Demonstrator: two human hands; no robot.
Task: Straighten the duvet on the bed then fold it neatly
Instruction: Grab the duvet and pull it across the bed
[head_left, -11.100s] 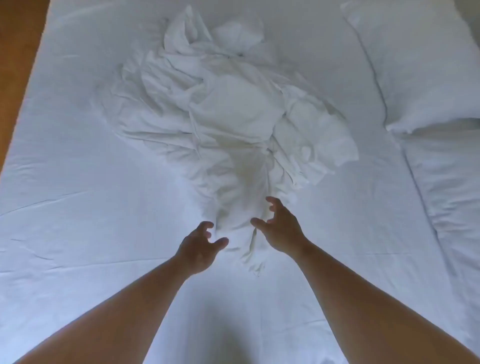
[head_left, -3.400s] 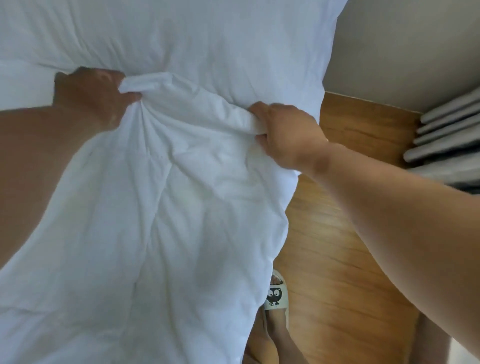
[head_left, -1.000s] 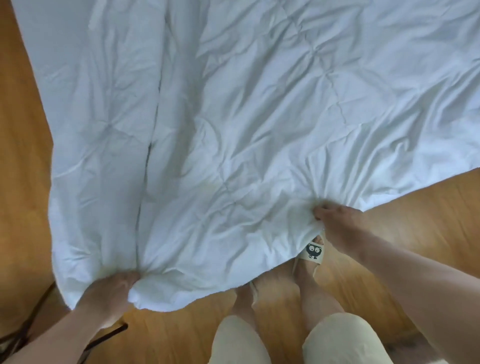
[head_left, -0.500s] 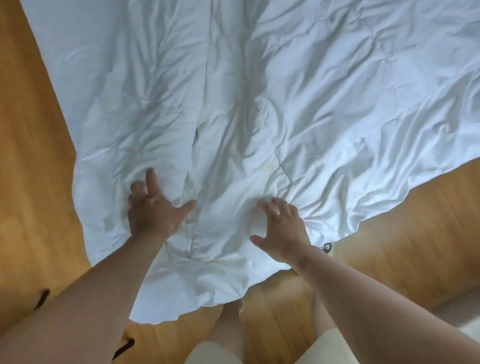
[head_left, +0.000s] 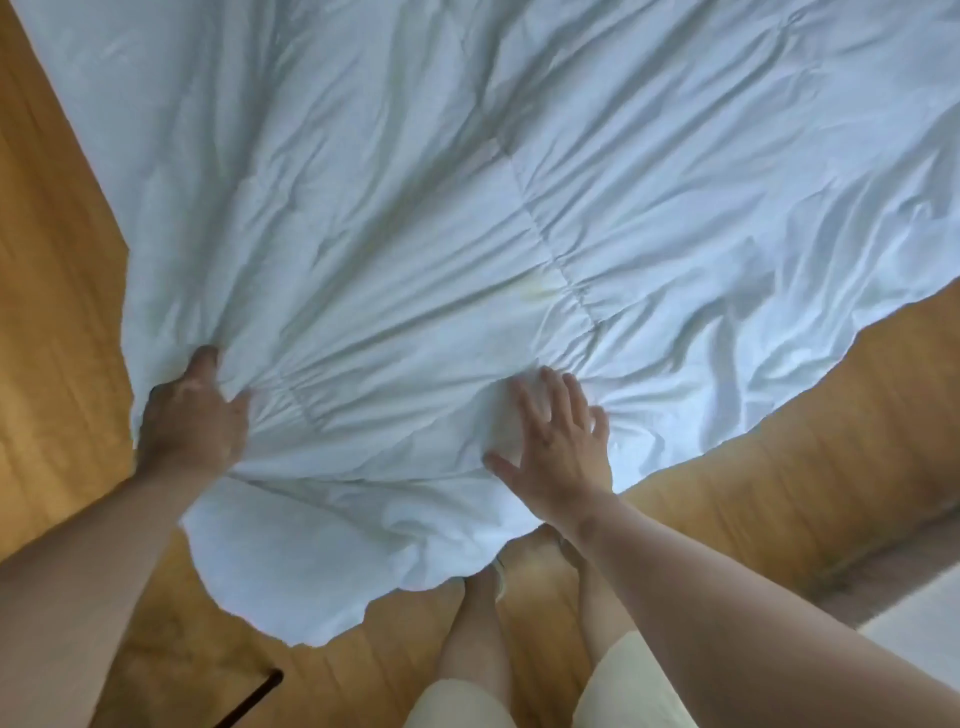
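The white quilted duvet (head_left: 467, 208) spreads across the bed and fills most of the view, and its near corner droops over the edge toward the wooden floor. At its left edge my left hand (head_left: 192, 421) has curled fingers bunching the cloth. My right hand (head_left: 556, 447) lies flat on the duvet with fingers spread, pressing near the lower edge. Wrinkles fan out from both hands. A faint yellowish stain (head_left: 535, 288) shows near the middle seam.
Wooden floor (head_left: 52, 312) lies to the left and the lower right of the bed. My legs and feet (head_left: 483, 623) stand just below the hanging duvet corner. A dark thin object (head_left: 254, 696) lies on the floor at the bottom.
Half a second ago both hands lay flat with spread fingers. Now my left hand has shifted to the duvet's left edge and bunched cloth; my right hand stays flat, slightly lower.
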